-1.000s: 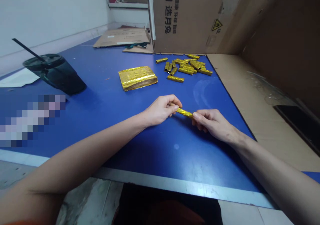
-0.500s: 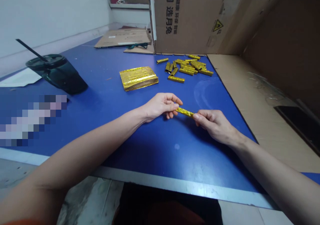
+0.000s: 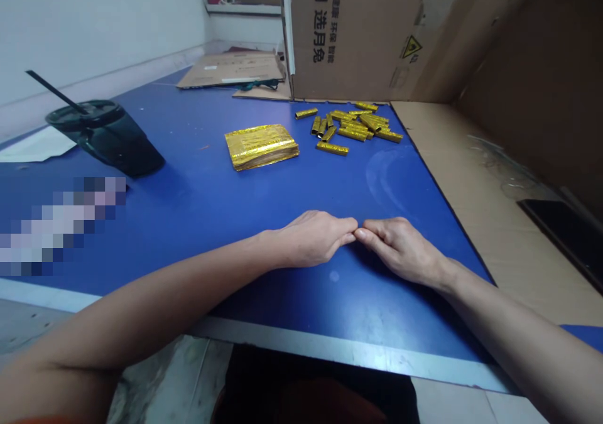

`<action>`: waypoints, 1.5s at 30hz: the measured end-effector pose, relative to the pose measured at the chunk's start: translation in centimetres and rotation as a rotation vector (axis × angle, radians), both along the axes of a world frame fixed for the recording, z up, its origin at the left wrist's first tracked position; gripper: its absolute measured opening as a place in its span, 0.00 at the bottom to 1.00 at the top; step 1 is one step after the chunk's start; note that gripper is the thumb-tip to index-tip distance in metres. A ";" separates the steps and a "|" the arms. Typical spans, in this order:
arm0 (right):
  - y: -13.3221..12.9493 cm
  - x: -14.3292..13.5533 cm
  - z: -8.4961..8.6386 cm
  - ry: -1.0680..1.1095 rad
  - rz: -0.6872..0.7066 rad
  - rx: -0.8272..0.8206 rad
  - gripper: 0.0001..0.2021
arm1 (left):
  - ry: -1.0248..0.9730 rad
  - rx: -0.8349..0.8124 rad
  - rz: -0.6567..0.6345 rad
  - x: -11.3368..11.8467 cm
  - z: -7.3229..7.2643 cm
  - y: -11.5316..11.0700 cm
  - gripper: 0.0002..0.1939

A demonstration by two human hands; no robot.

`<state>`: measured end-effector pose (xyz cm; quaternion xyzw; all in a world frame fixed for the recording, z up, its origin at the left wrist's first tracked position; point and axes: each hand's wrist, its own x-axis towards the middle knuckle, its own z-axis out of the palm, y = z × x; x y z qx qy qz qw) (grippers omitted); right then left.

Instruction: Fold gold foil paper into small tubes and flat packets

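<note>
1. The left hand (image 3: 318,239) is seen from its back, with thumb and forefinger brought together at the tips; whether anything is grasped there cannot be told.
2. The right hand (image 3: 400,248) is curled, its thumb pressed toward the forefinger and set right at the left fingertips; its contents, if any, are likewise hidden.
3. Both hands are held over the smooth blue tabletop (image 3: 282,191), nearer its front edge than the gold pieces.
4. The flat rectangular stack of shiny gold foil paper (image 3: 261,147) is seen beyond the left hand, well apart from it. Its sheets would probably be found thin, light, slick and easily creased; a single sheet is best lifted by an edge or corner.
5. The loose pile of small, hollow gold foil-paper tubes (image 3: 353,134) is spread behind and to the right of the stack, against the upright brown cardboard panel (image 3: 362,28). Very little weight is to be expected, and walls easily crushed; each should be pinched lightly along its sides.
</note>
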<state>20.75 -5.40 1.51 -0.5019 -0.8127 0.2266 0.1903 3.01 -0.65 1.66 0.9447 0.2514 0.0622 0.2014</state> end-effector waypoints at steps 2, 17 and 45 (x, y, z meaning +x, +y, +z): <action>-0.1 0.0 0.1 0.053 0.010 -0.038 0.19 | -0.041 -0.068 -0.032 0.0 0.2 0.2 0.10; 0.5 0.5 0.0 0.310 -0.073 -0.263 0.20 | -0.194 -0.331 0.057 0.3 0.2 0.7 0.11; 0.6 0.6 -0.4 0.361 -0.090 -0.267 0.20 | -0.135 -0.165 0.043 0.2 0.2 0.4 0.09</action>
